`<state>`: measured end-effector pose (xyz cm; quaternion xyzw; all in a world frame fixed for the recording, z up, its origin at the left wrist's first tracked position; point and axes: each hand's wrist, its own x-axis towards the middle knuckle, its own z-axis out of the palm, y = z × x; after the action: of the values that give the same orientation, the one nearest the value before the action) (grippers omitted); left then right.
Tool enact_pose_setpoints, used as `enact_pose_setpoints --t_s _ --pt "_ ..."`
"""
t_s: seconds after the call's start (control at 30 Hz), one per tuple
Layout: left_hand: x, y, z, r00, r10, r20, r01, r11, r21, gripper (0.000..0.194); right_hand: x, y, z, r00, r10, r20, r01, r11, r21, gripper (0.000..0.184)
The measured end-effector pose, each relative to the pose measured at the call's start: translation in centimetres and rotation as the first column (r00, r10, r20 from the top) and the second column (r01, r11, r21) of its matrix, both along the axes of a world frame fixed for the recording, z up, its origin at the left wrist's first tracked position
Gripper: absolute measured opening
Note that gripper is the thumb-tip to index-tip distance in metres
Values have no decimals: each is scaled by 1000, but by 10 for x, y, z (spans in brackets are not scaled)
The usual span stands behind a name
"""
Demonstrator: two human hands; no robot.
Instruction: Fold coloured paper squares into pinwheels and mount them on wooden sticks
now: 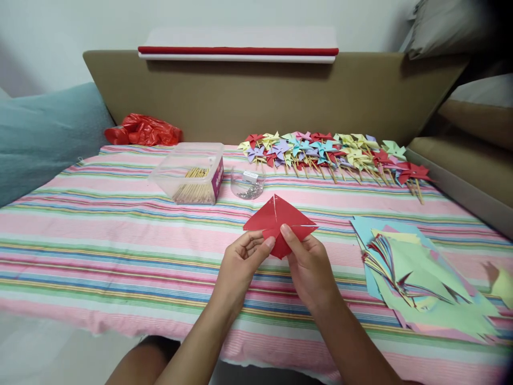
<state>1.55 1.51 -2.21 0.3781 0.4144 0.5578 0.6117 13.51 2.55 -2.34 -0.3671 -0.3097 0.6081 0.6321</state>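
Striped pink, green, blue and yellow cloth, spread in front of an upright brown panel with red and white rolls along its top edge. A teal fabric cushion borders the left side. Many-coloured paper pinwheels on wooden sticks lie overlapping at the far right; nearer, a loose stack of pastel paper sheets flanks the right hand. A translucent plastic tub with a purple label holds a bundle of pale sticks; a crumpled red plastic bag lies behind it. Centre, a slit square of red paper is raised above the cloth, each grip pinching it by thumb and fingers, the left hand at its lower left. Smallest, a clear round container beside the tub holds small silvery pieces and a white label.
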Motion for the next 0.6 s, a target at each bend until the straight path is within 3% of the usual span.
enact_pose_setpoints --t_s 0.23,0.47,0.53,0.6 --pt "4 0 -5 992 107 66 -108 994 8 21 -6 -1 -4 998 47 -50 -48 999 -14 23" --pt "5 -2 -5 987 160 33 -161 987 23 21 -12 -2 -5 998 55 -22 -56 998 -36 26" --pt "5 -1 -4 980 192 49 -193 981 18 23 -8 2 1 1000 -5 -6 5 1000 -5 28" --pt "4 0 -2 970 231 74 -231 973 -4 26 5 5 12 985 -170 -14 171 984 49 28"
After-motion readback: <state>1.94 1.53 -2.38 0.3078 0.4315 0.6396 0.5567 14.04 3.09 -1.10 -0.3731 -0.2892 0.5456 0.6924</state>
